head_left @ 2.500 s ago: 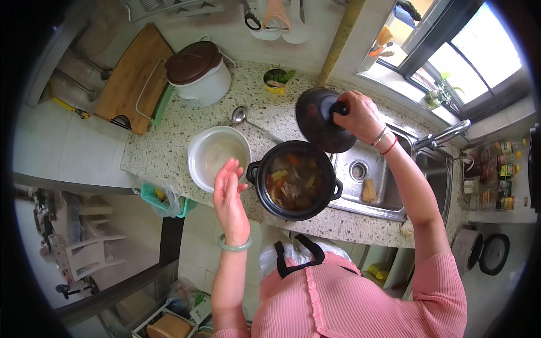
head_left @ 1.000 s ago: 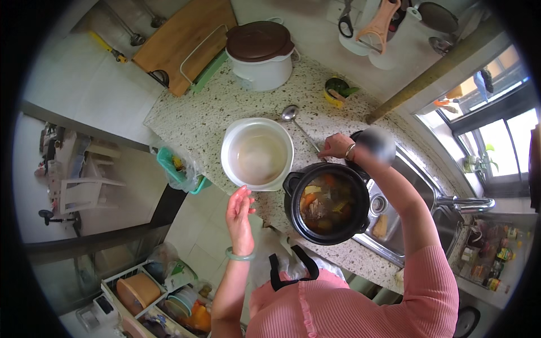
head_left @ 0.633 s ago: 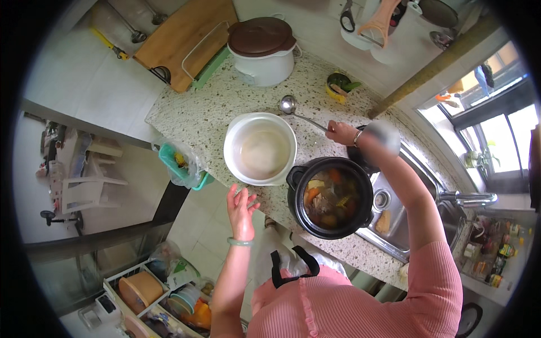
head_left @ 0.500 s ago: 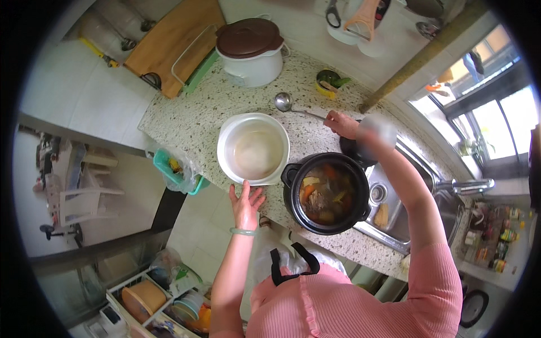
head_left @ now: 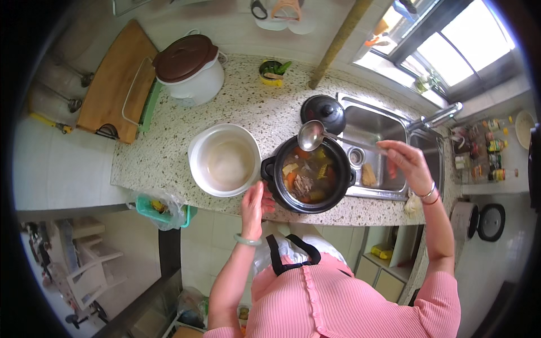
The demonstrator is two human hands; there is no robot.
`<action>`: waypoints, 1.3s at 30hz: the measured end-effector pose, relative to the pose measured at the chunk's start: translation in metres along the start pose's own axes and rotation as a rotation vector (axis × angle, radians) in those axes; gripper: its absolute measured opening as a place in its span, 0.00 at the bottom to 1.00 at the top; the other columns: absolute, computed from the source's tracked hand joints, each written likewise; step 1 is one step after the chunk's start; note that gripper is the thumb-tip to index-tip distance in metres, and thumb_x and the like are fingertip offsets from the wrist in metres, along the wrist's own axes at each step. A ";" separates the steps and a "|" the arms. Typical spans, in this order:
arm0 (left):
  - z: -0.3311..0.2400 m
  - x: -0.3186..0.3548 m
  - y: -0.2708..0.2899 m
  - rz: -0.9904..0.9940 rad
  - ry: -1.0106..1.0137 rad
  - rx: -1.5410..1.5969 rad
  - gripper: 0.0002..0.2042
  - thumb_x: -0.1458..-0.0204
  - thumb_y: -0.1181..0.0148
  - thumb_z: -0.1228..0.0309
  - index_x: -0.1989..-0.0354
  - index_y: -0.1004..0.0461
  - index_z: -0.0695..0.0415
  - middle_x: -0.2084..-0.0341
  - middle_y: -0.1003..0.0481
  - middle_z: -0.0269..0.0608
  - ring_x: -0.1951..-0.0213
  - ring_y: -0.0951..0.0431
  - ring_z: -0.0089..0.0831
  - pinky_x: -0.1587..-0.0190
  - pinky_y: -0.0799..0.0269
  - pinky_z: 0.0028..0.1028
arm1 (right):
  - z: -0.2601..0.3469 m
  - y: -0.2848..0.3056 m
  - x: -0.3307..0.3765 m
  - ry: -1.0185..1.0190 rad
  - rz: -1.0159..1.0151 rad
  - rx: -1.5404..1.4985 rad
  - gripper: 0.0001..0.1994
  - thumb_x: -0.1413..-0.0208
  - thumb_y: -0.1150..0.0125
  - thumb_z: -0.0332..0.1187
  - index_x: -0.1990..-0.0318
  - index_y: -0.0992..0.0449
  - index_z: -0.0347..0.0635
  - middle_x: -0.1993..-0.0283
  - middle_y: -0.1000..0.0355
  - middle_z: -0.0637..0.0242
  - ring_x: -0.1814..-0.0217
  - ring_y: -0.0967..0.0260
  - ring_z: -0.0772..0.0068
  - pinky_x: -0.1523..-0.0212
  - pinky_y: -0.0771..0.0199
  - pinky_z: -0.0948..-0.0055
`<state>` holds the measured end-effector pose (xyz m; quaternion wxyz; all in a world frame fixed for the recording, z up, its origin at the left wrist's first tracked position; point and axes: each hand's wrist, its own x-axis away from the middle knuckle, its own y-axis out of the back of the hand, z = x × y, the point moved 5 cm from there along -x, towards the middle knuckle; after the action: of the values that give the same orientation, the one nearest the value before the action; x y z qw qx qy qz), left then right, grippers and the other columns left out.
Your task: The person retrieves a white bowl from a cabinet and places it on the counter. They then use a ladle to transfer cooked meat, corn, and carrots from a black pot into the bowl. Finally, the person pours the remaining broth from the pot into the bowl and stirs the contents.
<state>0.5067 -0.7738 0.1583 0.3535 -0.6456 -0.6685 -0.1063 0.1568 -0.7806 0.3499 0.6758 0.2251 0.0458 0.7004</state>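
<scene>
A cluster of small labelled bottles and jars (head_left: 489, 158) with red, yellow and dark caps stands on a narrow shelf to the right of the steel sink (head_left: 389, 152), their labels too small to make out. A yellow boxy package (head_left: 383, 251) sits below the sink, inside the open cupboard.

ladle handle (head_left: 360, 143) end hidden in right hand (head_left: 408, 166), hanging utensils (head_left: 282, 10) cut off by top edge

- left hand (head_left: 253, 204) is sitting near the middle of the frame, fingers pointing up and loosely spread, forearm running up from the bottom edge
- right hand (head_left: 409, 165) is hanging out at centre right, fingers pinching closed, arm bending at the elbow lower right
</scene>
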 end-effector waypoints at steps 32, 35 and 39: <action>0.043 0.053 -0.009 -0.051 -0.029 0.073 0.10 0.37 0.49 0.64 0.66 0.34 0.58 0.72 0.23 0.44 0.74 0.22 0.27 0.72 0.23 0.27 | -0.100 -0.082 -0.085 0.042 -0.060 -0.546 0.19 0.34 0.50 0.37 0.43 0.30 0.33 0.65 0.28 0.70 0.63 0.30 0.82 0.56 0.29 0.80; 0.044 0.056 -0.012 -0.057 -0.026 0.091 0.10 0.36 0.50 0.66 0.63 0.32 0.60 0.69 0.22 0.46 0.74 0.22 0.26 0.73 0.24 0.24 | -0.095 -0.087 -0.103 0.055 -0.027 -0.515 0.19 0.34 0.50 0.37 0.43 0.30 0.32 0.67 0.28 0.69 0.63 0.30 0.81 0.55 0.30 0.79; 0.044 0.056 -0.015 -0.045 -0.014 0.074 0.11 0.36 0.50 0.64 0.62 0.32 0.60 0.68 0.22 0.46 0.73 0.22 0.26 0.71 0.23 0.25 | -0.086 -0.090 -0.120 0.108 0.020 -0.450 0.19 0.34 0.49 0.39 0.44 0.29 0.32 0.66 0.25 0.68 0.60 0.29 0.80 0.52 0.31 0.78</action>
<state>0.4823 -0.7049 0.1651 0.3701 -0.6174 -0.6890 -0.0848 0.2061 -0.8687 0.2095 0.6987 0.0316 -0.0778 0.7105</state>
